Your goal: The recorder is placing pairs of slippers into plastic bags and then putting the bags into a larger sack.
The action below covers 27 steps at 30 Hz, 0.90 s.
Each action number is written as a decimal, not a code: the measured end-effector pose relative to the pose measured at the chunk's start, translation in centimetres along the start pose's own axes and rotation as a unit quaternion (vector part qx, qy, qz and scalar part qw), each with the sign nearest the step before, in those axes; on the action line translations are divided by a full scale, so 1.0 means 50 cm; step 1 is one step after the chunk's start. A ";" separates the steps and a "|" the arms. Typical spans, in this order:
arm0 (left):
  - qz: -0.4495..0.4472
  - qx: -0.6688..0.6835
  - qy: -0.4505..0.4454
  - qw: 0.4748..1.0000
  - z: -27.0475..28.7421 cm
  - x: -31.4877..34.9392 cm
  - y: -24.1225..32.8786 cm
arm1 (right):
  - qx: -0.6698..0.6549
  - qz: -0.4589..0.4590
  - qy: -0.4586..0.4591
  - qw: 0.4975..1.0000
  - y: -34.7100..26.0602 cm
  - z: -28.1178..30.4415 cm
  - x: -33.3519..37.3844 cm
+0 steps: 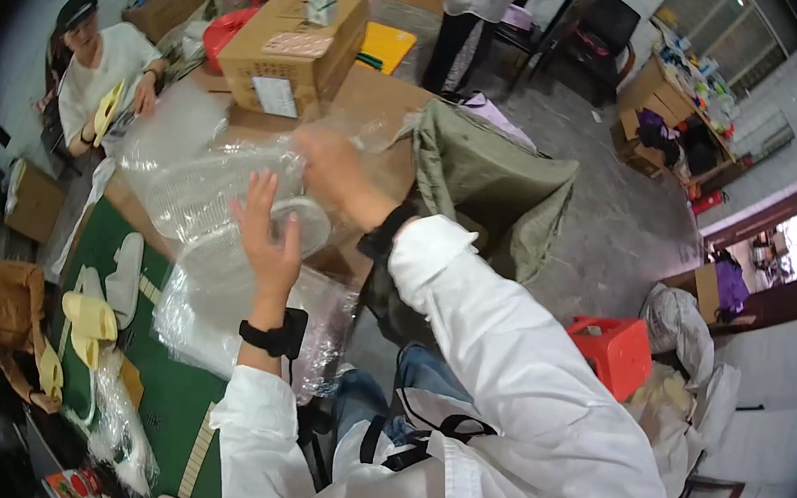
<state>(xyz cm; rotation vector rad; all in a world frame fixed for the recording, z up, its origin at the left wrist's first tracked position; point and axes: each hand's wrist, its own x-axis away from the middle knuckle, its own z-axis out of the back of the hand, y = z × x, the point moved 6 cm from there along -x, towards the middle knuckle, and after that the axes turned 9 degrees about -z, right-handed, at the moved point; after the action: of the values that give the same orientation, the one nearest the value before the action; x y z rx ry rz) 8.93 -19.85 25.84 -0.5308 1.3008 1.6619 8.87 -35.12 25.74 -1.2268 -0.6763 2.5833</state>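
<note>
A pair of pale slippers [201,193] lies in a clear plastic bag [266,155] on the table in front of me. Over the slippers, my left hand [267,243] is open, its fingers spread and pointing away from me. My right hand [339,180] is blurred by motion at the bag's far right end; its fingers look closed on the film. Below my left hand sits a stack of clear plastic bags [212,311] at the table's near edge.
Loose grey and yellow slippers [91,326] lie on the green mat [176,401]. A cardboard box [293,52] stands at the table's far side. An olive sack [496,181] hangs open at right. A co-worker [102,73] sits at left holding a yellow slipper; a red stool [613,353] stands right.
</note>
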 end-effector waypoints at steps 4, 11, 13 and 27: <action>-0.128 0.026 -0.182 0.975 -0.135 0.027 0.146 | -0.019 -0.091 0.067 0.993 0.115 0.259 0.000; -0.156 0.136 -0.500 0.841 -0.477 0.275 0.188 | 0.161 0.002 0.216 0.963 0.203 0.654 0.127; -0.167 0.041 -0.580 0.796 -0.565 0.322 0.172 | 0.187 -0.061 0.184 0.963 0.234 0.726 0.161; -0.216 -0.153 -0.698 0.665 -0.787 0.597 0.001 | 0.089 -0.362 0.286 0.882 0.344 0.812 0.307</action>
<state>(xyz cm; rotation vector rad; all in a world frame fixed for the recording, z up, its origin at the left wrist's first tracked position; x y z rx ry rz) -13.17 -44.02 -11.13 0.3087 -0.2629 1.2504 -32.02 -57.37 29.28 -1.2640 -0.5917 1.5338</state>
